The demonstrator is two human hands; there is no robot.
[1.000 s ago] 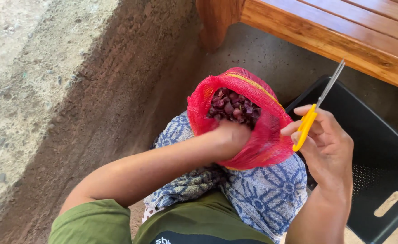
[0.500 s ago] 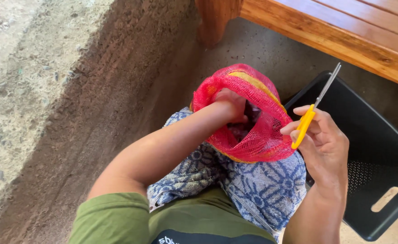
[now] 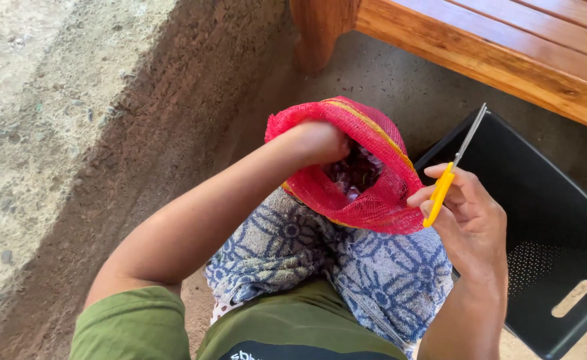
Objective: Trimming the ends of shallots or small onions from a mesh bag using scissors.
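Note:
A red mesh sack [image 3: 373, 193] rests on my lap over a blue patterned cloth [image 3: 373, 280]. Dark purple bulbs [image 3: 357, 175] show inside its open mouth. My left hand [image 3: 317, 143] reaches into the sack's mouth, fingers hidden inside, so what they grip cannot be seen. My right hand [image 3: 470, 217] is beside the sack's right edge, closed around a small knife [image 3: 450, 173] with a yellow handle, thin blade pointing up and away; its fingertips touch the mesh.
A black plastic crate [image 3: 547, 220] with perforated walls and a handle slot stands at my right. A wooden bench [image 3: 507, 47] crosses the top right, its leg near the sack. Bare concrete and a dirt slope lie to the left.
My left hand has moved from the near rim of the sack up and into its mouth, pushing the mesh open. The right hand with the knife has stayed nearly still.

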